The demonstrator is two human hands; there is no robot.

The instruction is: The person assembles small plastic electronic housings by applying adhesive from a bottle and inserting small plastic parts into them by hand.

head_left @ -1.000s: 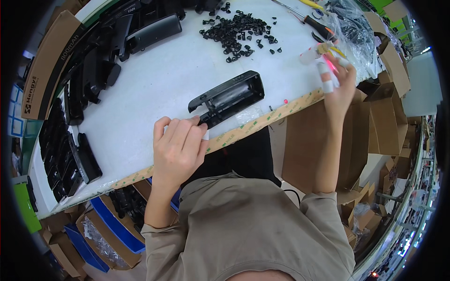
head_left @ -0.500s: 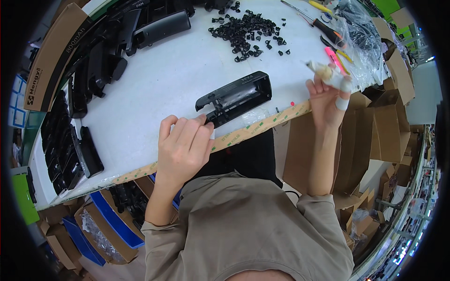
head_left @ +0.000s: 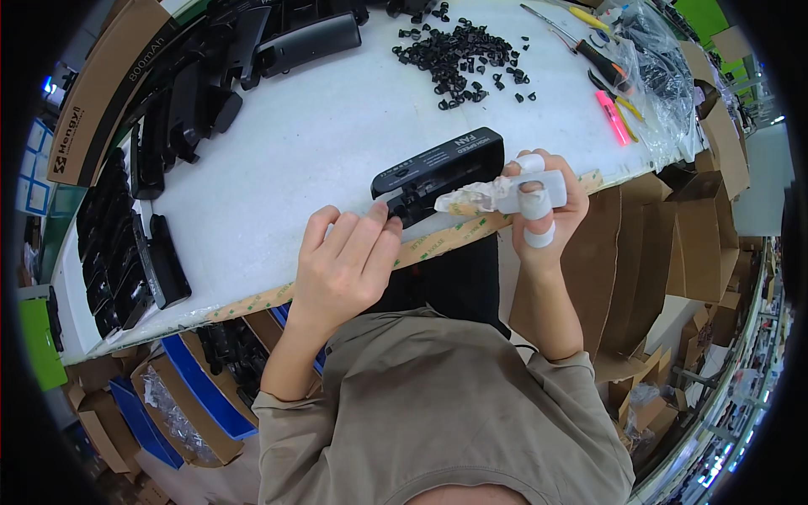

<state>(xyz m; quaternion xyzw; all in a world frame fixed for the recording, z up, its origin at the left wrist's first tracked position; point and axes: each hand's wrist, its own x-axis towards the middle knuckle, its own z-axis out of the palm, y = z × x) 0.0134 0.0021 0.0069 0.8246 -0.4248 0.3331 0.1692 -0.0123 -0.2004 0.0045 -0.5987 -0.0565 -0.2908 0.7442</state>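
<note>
A black fan housing point(head_left: 446, 158) rests on the white table near its front edge, its hollow side facing me. My left hand point(head_left: 343, 259) pinches the housing's left end between thumb and fingertips. In my right hand point(head_left: 557, 215), whose thumb and some fingers wear white wraps, is a whitish translucent glue bottle point(head_left: 505, 195). Crusted, yellowish residue covers its nozzle, which points left over the housing's open side. Whether the tip touches the housing, I cannot tell.
Beyond the housing lies a pile of small black clips point(head_left: 459, 59). At right are a pink marker point(head_left: 613, 118), a screwdriver point(head_left: 599, 61), pliers point(head_left: 619, 97) and plastic bags point(head_left: 656, 59). Black housings point(head_left: 307, 46) and a carton point(head_left: 105, 88) fill the left; cardboard boxes point(head_left: 627, 252) stand right.
My right hand has come down and left from the table's right side, bringing the glue bottle over the housing. My left hand keeps its hold. The whole view has shifted slightly.
</note>
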